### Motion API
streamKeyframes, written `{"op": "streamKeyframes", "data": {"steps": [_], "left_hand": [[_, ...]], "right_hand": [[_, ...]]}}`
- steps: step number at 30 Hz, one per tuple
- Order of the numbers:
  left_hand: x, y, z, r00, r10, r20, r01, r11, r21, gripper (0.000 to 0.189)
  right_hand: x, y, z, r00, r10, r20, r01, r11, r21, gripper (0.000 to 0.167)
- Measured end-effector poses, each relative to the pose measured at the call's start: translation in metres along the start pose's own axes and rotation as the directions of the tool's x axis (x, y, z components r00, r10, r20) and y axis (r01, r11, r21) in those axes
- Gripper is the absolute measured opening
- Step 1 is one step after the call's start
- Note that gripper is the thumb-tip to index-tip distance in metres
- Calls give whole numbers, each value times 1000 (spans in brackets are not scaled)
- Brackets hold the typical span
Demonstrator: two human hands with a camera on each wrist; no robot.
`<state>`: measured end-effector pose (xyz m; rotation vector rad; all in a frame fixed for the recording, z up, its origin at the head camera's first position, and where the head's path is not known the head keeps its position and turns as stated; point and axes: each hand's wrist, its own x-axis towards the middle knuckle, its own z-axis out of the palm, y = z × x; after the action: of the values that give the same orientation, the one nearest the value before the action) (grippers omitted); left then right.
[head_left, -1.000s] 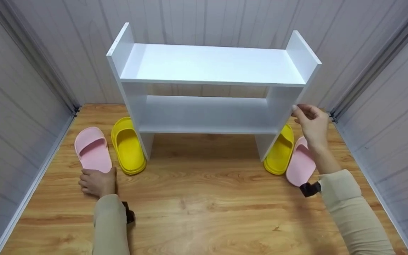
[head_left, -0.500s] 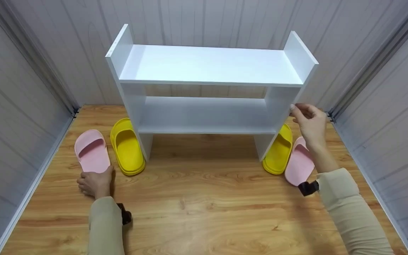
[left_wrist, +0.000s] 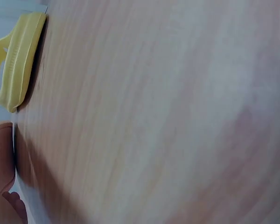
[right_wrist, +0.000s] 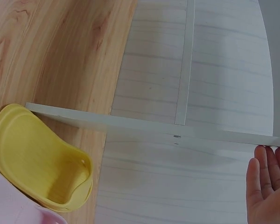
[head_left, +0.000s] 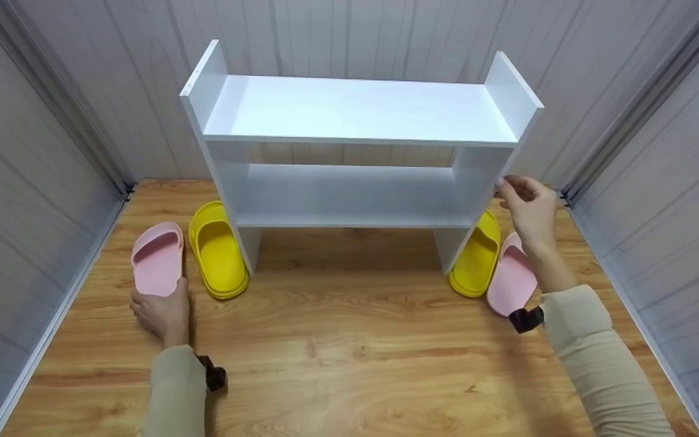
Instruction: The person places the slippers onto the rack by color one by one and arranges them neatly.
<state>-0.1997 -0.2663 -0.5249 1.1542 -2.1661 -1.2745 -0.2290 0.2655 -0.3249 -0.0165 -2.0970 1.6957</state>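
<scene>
At the left, my left hand [head_left: 164, 309] grips the heel end of a pink slipper [head_left: 158, 267], its thumb on the slipper's right edge. The slipper's strap points toward the back wall; whether its heel is off the floor is hard to tell. My right hand [head_left: 533, 212] pinches the front edge of the right side panel of a white two-tier shelf [head_left: 349, 112]. In the right wrist view, the fingertips [right_wrist: 268, 151] touch that panel's outer face. A yellow slipper [head_left: 222, 255] stands beside the shelf's left side.
Right of the shelf lie another yellow slipper [head_left: 474, 261] and another pink slipper [head_left: 510, 282], partly behind my right arm. The shelf stands on a wood-patterned floor [head_left: 337, 352]. Pale panelled walls [head_left: 659, 230] close in the back and both sides.
The left hand has shifted slightly left, and its thumb has come up along the pink slipper's edge. That slipper has turned and tilted a little. The right hand keeps its place at the shelf.
</scene>
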Motion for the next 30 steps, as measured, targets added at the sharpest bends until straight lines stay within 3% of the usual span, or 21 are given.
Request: {"op": "streamKeyframes", "data": {"steps": [6,10,17,30], "left_hand": [[-4,3,-4,999,42,-3,-43,997,-66,86],[-7,5,-8,999,50,6,-49,995,-85,88],[-10,13,-14,994,112,-21,-113,987,-112,84],[-28,22,-23,985,172,20,-168,978,-120,85]], "right_hand": [[-1,-5,1,1000,-6,2,6,1000,6,24],[4,2,0,1000,9,5,-9,1000,18,25],[12,17,-2,1000,-2,-21,3,998,66,24],[11,14,-3,1000,30,-8,-30,1000,2,29]]}}
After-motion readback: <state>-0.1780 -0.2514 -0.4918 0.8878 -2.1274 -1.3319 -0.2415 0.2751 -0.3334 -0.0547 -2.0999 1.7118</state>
